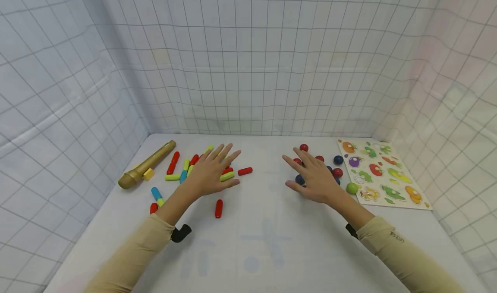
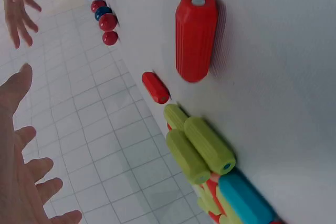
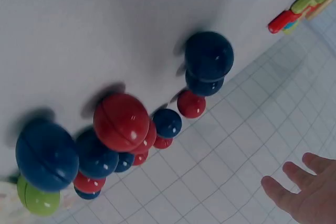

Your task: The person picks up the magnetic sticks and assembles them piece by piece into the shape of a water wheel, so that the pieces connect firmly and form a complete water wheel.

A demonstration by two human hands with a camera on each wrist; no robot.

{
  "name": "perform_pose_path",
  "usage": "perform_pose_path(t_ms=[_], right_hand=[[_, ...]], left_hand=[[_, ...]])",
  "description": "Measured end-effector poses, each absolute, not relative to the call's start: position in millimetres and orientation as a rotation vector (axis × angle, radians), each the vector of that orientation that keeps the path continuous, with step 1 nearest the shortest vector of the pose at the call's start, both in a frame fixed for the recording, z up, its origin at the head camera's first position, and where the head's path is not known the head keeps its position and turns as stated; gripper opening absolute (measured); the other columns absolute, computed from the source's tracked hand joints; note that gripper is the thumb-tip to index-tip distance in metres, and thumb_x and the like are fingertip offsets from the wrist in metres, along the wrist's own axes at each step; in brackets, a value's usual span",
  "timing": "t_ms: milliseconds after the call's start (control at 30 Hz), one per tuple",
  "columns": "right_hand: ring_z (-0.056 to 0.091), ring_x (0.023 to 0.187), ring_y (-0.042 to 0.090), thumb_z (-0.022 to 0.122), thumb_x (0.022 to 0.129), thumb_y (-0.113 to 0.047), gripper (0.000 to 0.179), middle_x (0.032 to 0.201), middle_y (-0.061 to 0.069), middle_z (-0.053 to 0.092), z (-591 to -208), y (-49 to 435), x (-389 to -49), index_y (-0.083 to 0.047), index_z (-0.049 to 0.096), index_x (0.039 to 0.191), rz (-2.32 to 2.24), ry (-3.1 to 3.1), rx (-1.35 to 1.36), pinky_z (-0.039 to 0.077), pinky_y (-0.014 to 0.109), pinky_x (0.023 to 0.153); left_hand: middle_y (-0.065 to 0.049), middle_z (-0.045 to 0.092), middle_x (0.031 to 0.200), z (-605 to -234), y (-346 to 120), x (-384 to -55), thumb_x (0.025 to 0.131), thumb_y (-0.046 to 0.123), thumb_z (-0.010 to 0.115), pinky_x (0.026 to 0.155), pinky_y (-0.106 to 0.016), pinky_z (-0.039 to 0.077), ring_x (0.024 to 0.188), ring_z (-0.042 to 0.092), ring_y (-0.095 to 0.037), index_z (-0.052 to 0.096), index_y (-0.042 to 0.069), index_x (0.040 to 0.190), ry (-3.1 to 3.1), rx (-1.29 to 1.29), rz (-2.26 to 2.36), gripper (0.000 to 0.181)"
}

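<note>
My left hand [image 1: 211, 172] hovers palm down with spread fingers above a pile of small ribbed sticks in red, yellow-green and blue. In the left wrist view a red stick [image 2: 196, 38] lies apart, near two yellow-green sticks [image 2: 210, 142] and a blue one [image 2: 244, 198]. My right hand [image 1: 314, 176], fingers also spread, hangs over a cluster of red and dark blue balls. A red ball [image 3: 122, 123], a dark blue ball [image 3: 209, 56] and a green ball [image 3: 39, 195] show in the right wrist view. Neither hand holds anything.
A gold tube [image 1: 149, 164] with a yellow block [image 1: 148, 174] beside it lies at the left. On the right is a white board [image 1: 407, 204] with vegetable pictures. Grid-patterned curtains [image 1: 256, 60] enclose the white table [image 1: 264, 250] at the back and sides.
</note>
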State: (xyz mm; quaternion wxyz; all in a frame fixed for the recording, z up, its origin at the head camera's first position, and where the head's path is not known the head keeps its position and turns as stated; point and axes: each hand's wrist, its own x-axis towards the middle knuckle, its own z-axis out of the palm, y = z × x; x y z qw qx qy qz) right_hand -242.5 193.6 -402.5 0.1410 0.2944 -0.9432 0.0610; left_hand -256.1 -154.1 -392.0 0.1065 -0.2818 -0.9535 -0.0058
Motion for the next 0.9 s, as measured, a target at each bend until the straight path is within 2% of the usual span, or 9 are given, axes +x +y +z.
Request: perform_pose_path(t_ms=[133, 300, 367, 433, 533, 633, 733, 800, 900], right_hand=[[0.032, 0.144, 0.038, 0.050, 0.094, -0.057, 0.070, 0.163, 0.008, 0.020, -411.2, 187.1, -233.5, -0.037, 0.021, 0.154, 0.374, -2.861, 0.755, 0.030, 0.065, 0.110], [0.033, 0.144, 0.039, 0.049, 0.094, -0.059, 0.069, 0.161, 0.009, 0.025, -426.0, 186.2, -230.9, -0.038, 0.022, 0.154, 0.516, -2.916, 0.704, 0.037, 0.065, 0.105], [0.032, 0.144, 0.041, 0.048, 0.094, -0.060, 0.070, 0.161, 0.010, 0.026, -429.0, 186.9, -231.7, -0.038, 0.021, 0.154, 0.535, -2.931, 0.682, 0.037, 0.065, 0.104], [0.033, 0.143, 0.041, 0.048, 0.093, -0.061, 0.070, 0.160, 0.011, 0.027, -430.0, 188.6, -233.3, -0.038, 0.022, 0.154, 0.537, -2.940, 0.647, 0.037, 0.065, 0.104], [0.043, 0.136, 0.039, 0.052, 0.093, -0.057, 0.067, 0.153, 0.014, 0.038, -427.6, 192.2, -236.0, -0.033, 0.031, 0.152, 0.560, -2.936, 0.550, 0.042, 0.063, 0.100], [0.059, 0.111, 0.033, 0.059, 0.093, -0.049, 0.056, 0.133, 0.015, 0.055, -425.9, 196.4, -238.1, -0.022, 0.050, 0.140, 0.579, -2.956, 0.411, 0.053, 0.052, 0.086], [0.061, 0.088, 0.025, 0.066, 0.090, -0.040, 0.039, 0.111, 0.013, 0.063, -425.7, 199.7, -240.1, -0.015, 0.061, 0.120, 0.589, -3.016, 0.276, 0.052, 0.039, 0.068], [0.059, 0.081, 0.022, 0.069, 0.088, -0.038, 0.033, 0.101, 0.010, 0.064, -427.3, 200.7, -242.0, -0.014, 0.063, 0.111, 0.564, -3.081, 0.196, 0.048, 0.033, 0.062], [0.055, 0.075, 0.021, 0.073, 0.085, -0.037, 0.033, 0.090, 0.007, 0.063, -430.7, 200.6, -244.1, -0.014, 0.062, 0.107, 0.518, -3.171, 0.101, 0.042, 0.030, 0.060]], left_hand=[[-0.011, 0.022, 0.162, -405.3, -156.6, -241.3, 0.088, 0.067, 0.051, 0.113, -0.062, 0.028, 0.149, 0.023, -0.035, 0.025, 0.028, 0.155, -2.892, -0.730, -0.102, 0.083], [-0.012, 0.018, 0.163, -418.4, -163.9, -224.9, 0.086, 0.067, 0.053, 0.112, -0.065, 0.027, 0.148, 0.023, -0.038, 0.027, 0.026, 0.154, -3.018, -0.649, -0.181, 0.084], [-0.012, 0.022, 0.162, -421.0, -164.4, -222.4, 0.086, 0.064, 0.056, 0.111, -0.065, 0.028, 0.147, 0.026, -0.037, 0.031, 0.026, 0.153, -3.036, -0.656, -0.187, 0.081], [-0.013, 0.034, 0.157, -422.5, -163.5, -221.6, 0.087, 0.057, 0.059, 0.108, -0.064, 0.034, 0.142, 0.035, -0.036, 0.038, 0.026, 0.150, -3.045, -0.669, -0.196, 0.074], [-0.012, 0.054, 0.138, -423.4, -160.9, -220.9, 0.089, 0.043, 0.064, 0.099, -0.057, 0.046, 0.124, 0.052, -0.032, 0.052, 0.022, 0.140, -3.109, -0.624, -0.263, 0.057], [-0.008, 0.063, 0.111, -426.1, -158.5, -219.7, 0.089, 0.036, 0.067, 0.084, -0.044, 0.055, 0.098, 0.059, -0.022, 0.060, 0.014, 0.126, -3.245, -0.506, -0.354, 0.044], [-0.004, 0.061, 0.087, -433.4, -154.7, -219.3, 0.087, 0.039, 0.071, 0.068, -0.032, 0.052, 0.077, 0.056, -0.016, 0.061, 0.009, 0.111, -3.361, -0.419, -0.395, 0.040], [-0.002, 0.056, 0.075, -438.7, -150.7, -220.2, 0.085, 0.038, 0.074, 0.061, -0.028, 0.046, 0.069, 0.052, -0.015, 0.059, 0.009, 0.103, -3.391, -0.418, -0.405, 0.037], [-0.002, 0.054, 0.074, -444.1, -141.6, -223.0, 0.083, 0.028, 0.077, 0.060, -0.026, 0.044, 0.067, 0.050, -0.015, 0.058, 0.009, 0.104, -3.375, -0.478, -0.390, 0.034]])
